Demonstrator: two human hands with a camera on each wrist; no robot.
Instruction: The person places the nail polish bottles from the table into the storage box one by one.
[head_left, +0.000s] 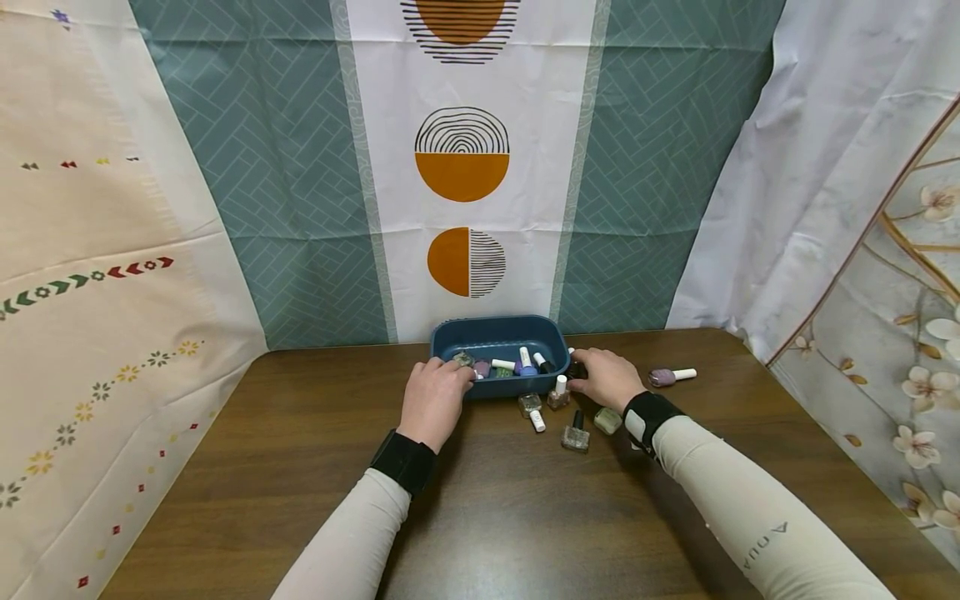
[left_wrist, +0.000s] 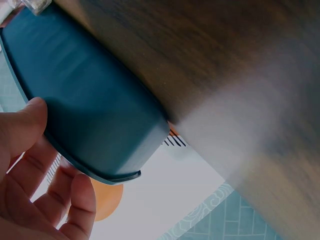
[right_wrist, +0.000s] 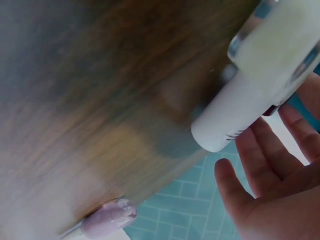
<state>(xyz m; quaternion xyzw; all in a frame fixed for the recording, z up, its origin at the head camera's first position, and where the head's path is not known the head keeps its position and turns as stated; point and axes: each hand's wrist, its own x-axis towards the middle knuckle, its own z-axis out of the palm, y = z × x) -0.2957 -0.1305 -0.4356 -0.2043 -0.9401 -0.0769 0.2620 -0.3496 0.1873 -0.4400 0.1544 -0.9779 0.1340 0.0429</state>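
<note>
My left hand (head_left: pixel 433 402) grips the front left rim of a blue plastic bin (head_left: pixel 517 387); in the left wrist view its thumb lies over the rim of the bin (left_wrist: pixel 95 90). Nail polish bottles lie inside, among them a blue one with a white cap (head_left: pixel 527 363). At the bin's right end, my right hand (head_left: pixel 609 380) pinches a dark nail polish bottle (head_left: pixel 577 369) between thumb and fingers, mostly hidden by them. Just under that hand lies a pale green nail polish bottle (head_left: pixel 607 420), whose white cap (right_wrist: pixel 230 112) looms close in the right wrist view.
In front of the bin, on the brown table (head_left: pixel 300 467), are a clear glittery bottle with a white cap (head_left: pixel 531 407), a brownish bottle (head_left: pixel 558 397) and a black-capped glitter bottle (head_left: pixel 576 437). A mauve bottle (head_left: pixel 663 377) lies at the right. Patterned cloth (head_left: pixel 465 208) hangs behind.
</note>
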